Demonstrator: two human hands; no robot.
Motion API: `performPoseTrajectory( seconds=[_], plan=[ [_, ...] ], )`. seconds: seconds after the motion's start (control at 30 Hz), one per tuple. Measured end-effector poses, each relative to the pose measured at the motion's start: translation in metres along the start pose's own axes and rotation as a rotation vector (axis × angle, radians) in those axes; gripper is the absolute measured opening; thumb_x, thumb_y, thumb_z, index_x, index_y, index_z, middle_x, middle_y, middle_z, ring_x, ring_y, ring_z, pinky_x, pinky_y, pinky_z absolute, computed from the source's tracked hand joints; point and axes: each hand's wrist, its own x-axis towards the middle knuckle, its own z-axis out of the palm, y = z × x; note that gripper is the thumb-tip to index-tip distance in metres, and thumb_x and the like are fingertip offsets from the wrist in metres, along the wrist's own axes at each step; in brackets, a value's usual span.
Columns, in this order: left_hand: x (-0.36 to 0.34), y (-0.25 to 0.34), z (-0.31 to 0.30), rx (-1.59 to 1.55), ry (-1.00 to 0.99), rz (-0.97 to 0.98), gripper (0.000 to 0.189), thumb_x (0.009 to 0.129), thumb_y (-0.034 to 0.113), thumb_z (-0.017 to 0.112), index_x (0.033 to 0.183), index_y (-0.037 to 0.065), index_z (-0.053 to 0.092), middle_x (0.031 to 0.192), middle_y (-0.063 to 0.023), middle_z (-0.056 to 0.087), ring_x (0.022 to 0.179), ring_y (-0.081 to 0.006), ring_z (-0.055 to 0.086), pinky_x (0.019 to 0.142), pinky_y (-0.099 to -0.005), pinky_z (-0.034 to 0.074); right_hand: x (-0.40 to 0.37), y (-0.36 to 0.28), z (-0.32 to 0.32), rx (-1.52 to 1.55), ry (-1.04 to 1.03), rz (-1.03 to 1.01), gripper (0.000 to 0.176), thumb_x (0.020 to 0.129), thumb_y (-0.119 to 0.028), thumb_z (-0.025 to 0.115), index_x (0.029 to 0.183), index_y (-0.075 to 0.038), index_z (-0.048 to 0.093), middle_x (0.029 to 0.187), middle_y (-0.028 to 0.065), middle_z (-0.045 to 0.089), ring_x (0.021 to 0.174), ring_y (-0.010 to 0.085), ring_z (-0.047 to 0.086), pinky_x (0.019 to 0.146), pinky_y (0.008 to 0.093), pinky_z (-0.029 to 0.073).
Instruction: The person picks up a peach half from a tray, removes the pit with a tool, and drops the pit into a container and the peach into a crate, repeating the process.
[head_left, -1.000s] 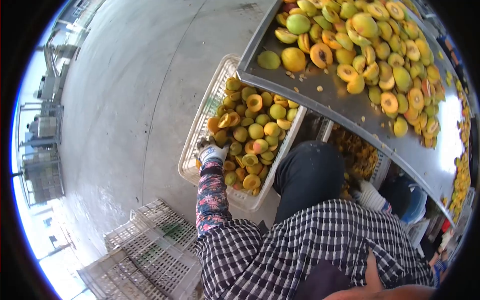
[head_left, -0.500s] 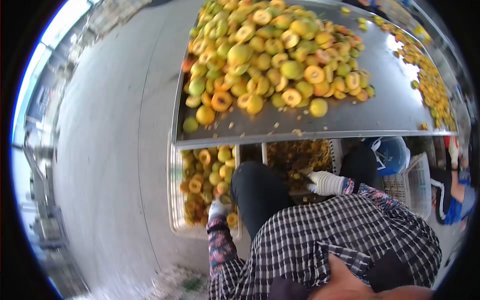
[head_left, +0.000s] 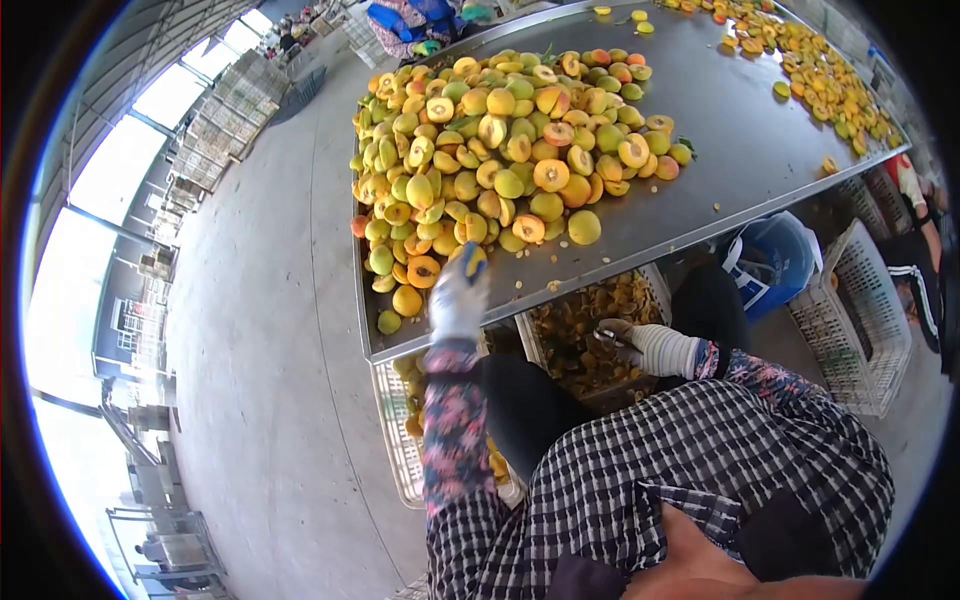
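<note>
My left hand, in a white glove with blue at the fingertips, reaches over the near edge of the metal table to the front of a heap of peaches. Many of the fruits are halved, some with stones showing. Motion smears the fingers, and yellow fruit shows right at their tips. My right hand, in a striped knit glove, is closed around a small metal tool. It sits above a crate of brownish-yellow pieces under the table edge.
The metal table carries more peach halves along its far right side. Below the table are a white crate of peaches, a blue bucket and a white plastic crate. Other people work at the back and right.
My left hand has moved up from the peach crate at lower left to the heap on the table. My right hand stays above its crate. The view has shifted, showing more of the hall.
</note>
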Motion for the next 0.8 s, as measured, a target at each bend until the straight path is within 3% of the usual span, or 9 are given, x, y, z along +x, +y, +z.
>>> performPoseTrajectory(
  seconds=[0.07,0.2,0.3,0.4,0.47,0.5,0.6,0.67,0.8],
  plan=[
    [0.039,0.001,0.052,0.216,-0.075,0.225,0.06,0.088,0.024,0.065,0.143,0.012,0.044,0.143,-0.0179,0.048,0.118,-0.0356,0.058,0.1,-0.0417,0.048,-0.003,0.008,0.004,0.035,0.027,-0.04,0.04,0.095,-0.006,0.054,0.135,-0.009,0.05,0.117,0.0087,0.062,0.11,0.02,0.06,0.094,0.0299,0.051],
    [0.081,0.009,0.124,0.41,-0.195,0.12,0.058,0.086,0.028,0.065,0.138,0.01,0.047,0.142,-0.0188,0.049,0.113,-0.0348,0.062,0.091,-0.0439,0.053,-0.011,0.032,-0.005,-0.376,0.007,-0.002,0.054,0.091,-0.019,0.06,0.138,-0.009,0.037,0.087,0.0202,0.064,0.075,0.0407,0.062,0.069,0.0446,0.05],
    [0.088,0.03,0.118,0.531,-0.309,-0.153,0.058,0.081,0.045,0.068,0.125,0.007,0.061,0.121,-0.0172,0.066,0.107,-0.0333,0.066,0.09,-0.0427,0.054,-0.029,0.033,-0.012,-0.334,0.049,0.085,0.053,0.091,-0.023,0.061,0.137,-0.008,0.04,0.094,0.0222,0.065,0.085,0.0406,0.064,0.074,0.0441,0.051],
    [0.082,0.013,0.109,0.386,-0.355,-0.141,0.061,0.077,0.051,0.073,0.114,0.003,0.067,0.114,-0.0188,0.069,0.106,-0.0319,0.066,0.091,-0.0402,0.052,-0.038,0.038,-0.019,-0.287,0.083,0.027,0.051,0.091,-0.026,0.061,0.134,-0.005,0.045,0.099,0.024,0.066,0.091,0.0405,0.065,0.078,0.0434,0.051],
    [0.075,0.002,0.112,0.037,-0.216,-0.216,0.055,0.077,0.043,0.078,0.11,0.001,0.066,0.106,-0.016,0.071,0.102,-0.0299,0.067,0.089,-0.0352,0.052,-0.043,0.036,-0.021,-0.234,0.124,-0.057,0.049,0.091,-0.026,0.062,0.131,-0.003,0.048,0.102,0.0251,0.066,0.095,0.0402,0.064,0.082,0.0422,0.051],
    [0.075,-0.007,0.121,-0.411,-0.197,-0.267,0.046,0.08,0.028,0.081,0.112,0.001,0.062,0.099,-0.0107,0.07,0.103,-0.0206,0.066,0.083,-0.0289,0.051,-0.038,0.044,-0.021,-0.239,0.148,-0.057,0.045,0.092,-0.026,0.061,0.128,-0.002,0.051,0.104,0.0256,0.066,0.097,0.0399,0.064,0.086,0.0405,0.05],
    [0.036,0.004,0.107,-1.742,-0.179,-0.309,0.032,0.09,0.007,0.065,0.12,0.002,0.056,0.115,-0.0135,0.064,0.112,-0.0293,0.061,0.095,-0.0402,0.054,-0.029,0.022,-0.032,-0.143,0.232,-0.213,0.044,0.093,-0.025,0.061,0.13,-0.002,0.05,0.103,0.0249,0.066,0.097,0.0389,0.064,0.086,0.04,0.05],
    [-0.001,0.04,0.085,-1.894,-0.191,-0.307,0.032,0.092,0.003,0.059,0.124,0.002,0.054,0.122,-0.0137,0.06,0.115,-0.0339,0.059,0.099,-0.0474,0.053,-0.027,-0.014,-0.033,-0.015,0.373,-0.364,0.044,0.095,-0.024,0.06,0.131,-0.003,0.047,0.101,0.0249,0.065,0.092,0.0393,0.065,0.082,0.0411,0.051],
    [-0.048,0.082,0.072,-1.806,-0.113,-0.302,0.041,0.097,0.037,0.059,0.124,0.006,0.056,0.122,-0.0128,0.061,0.106,-0.0302,0.062,0.09,-0.0429,0.056,-0.008,-0.044,-0.038,-0.227,0.454,-0.425,0.041,0.094,-0.021,0.06,0.129,-0.006,0.045,0.093,0.0228,0.065,0.086,0.0421,0.064,0.076,0.0452,0.051]
  ],
)
